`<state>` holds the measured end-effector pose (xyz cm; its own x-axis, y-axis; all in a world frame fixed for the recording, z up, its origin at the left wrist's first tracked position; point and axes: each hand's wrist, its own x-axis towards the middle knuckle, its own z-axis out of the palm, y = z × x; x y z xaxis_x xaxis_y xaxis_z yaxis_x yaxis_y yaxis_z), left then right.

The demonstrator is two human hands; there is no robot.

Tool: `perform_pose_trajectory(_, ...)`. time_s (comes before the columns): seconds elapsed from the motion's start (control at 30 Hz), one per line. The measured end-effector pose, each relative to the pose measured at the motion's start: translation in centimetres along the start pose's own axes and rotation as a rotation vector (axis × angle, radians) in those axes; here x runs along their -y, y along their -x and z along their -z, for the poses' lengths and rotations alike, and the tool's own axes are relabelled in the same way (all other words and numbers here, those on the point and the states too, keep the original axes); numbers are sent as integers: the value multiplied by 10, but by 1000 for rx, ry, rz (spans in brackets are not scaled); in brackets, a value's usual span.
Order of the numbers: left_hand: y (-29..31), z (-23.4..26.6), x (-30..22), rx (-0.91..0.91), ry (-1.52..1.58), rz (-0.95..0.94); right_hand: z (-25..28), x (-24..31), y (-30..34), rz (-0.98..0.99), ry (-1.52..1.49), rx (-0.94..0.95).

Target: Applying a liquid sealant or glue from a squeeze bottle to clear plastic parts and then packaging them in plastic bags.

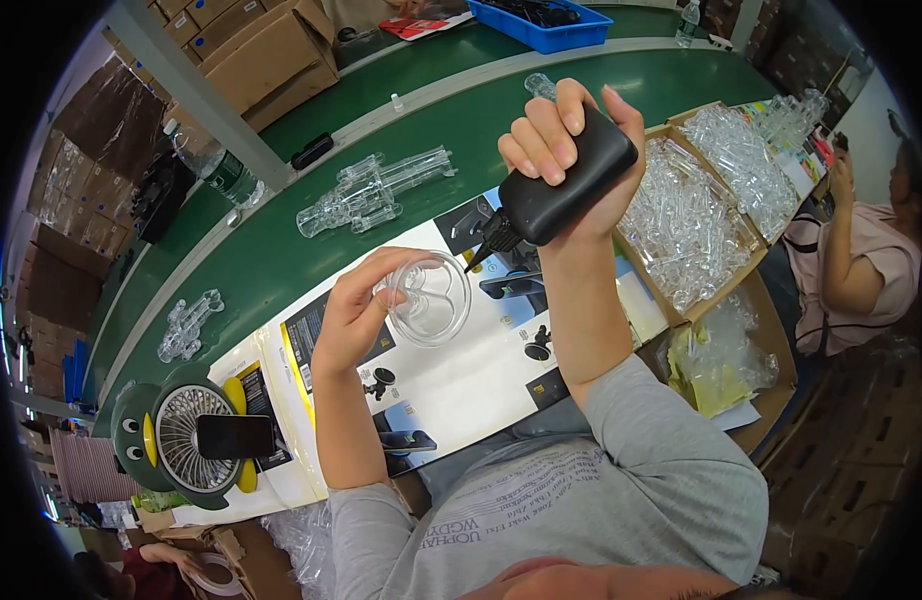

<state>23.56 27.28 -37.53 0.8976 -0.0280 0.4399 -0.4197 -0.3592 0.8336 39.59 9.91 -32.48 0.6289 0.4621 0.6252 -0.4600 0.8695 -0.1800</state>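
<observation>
My left hand grips a clear, round, cup-like plastic part by its side, with the open rim facing up. My right hand is wrapped round a black squeeze bottle, tipped downward. Its narrow black nozzle points down to the left, the tip close to the right rim of the clear part. Whether tip and rim touch, I cannot tell. Beneath both hands lies a printed sheet.
Clear plastic assemblies lie on the green belt beyond the sheet. Boxes of clear parts stand at right, near a seated person. A penguin-shaped fan with a phone before it sits at left.
</observation>
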Motion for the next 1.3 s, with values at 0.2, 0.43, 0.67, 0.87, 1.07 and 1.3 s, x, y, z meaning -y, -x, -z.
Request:
perform_pose_trajectory(0.2, -1, 2, -1, 82, -6, 0, 1, 0, 0, -36, -6, 73)
perform_pose_trajectory(0.43, 0, -1, 0, 110, 18, 26, 0, 0, 0, -80, -15, 72)
perform_pose_trajectory(0.67, 0, -1, -1, 224, 24, 31, 1, -1, -1, -115, -36, 97)
perform_pose_trajectory(0.87, -1, -2, -5, 254, -7, 49, 0, -1, -1, -126, -31, 105)
perform_pose_trajectory(1.07, -2, -4, -7, 306, 0, 67, -2, -3, -1, -145, -34, 134)
perform_pose_trajectory(1.3, -1, -2, -5, 345, 26, 55, -7, -5, 0, -157, -20, 127)
